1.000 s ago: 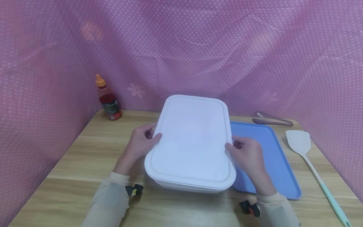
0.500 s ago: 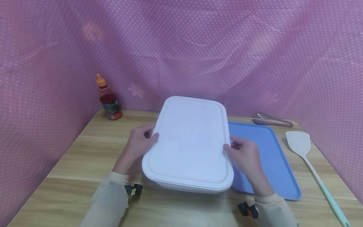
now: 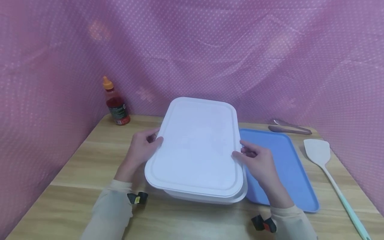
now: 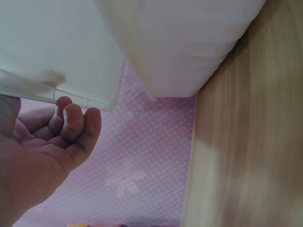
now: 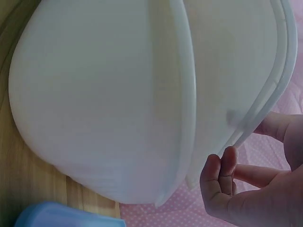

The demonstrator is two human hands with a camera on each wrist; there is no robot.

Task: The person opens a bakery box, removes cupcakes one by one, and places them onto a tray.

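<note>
Pink cloth [image 3: 192, 43] with white dots hangs behind and at both sides of a wooden table [image 3: 84, 166]. Around the middle of the table rests a deep white box [image 5: 94, 104], with a white lid [image 3: 195, 146] held above it. The lid sits somewhat left of the box, so the box's rim shows along the right and near edges. In the left wrist view a gap with cloth behind it parts lid and box; whether they touch at the near end I cannot tell.

The left hand [image 3: 139, 148] is partly closed, pinching the lid's left edge, thumb on top and fingers bent underneath. The right hand [image 3: 259, 161] pinches the right edge likewise, thumb above, bent fingers below.

Right of the box lies a blue tray [image 3: 279, 160], partly covered from sight by it and by the right hand. A bottle [image 3: 117, 106] with an orange cap stands at the table's back left corner. Metal tongs [image 3: 289, 130] lie near the back right corner, and a white spatula [image 3: 317, 151] with a green handle end lies along the right edge.
</note>
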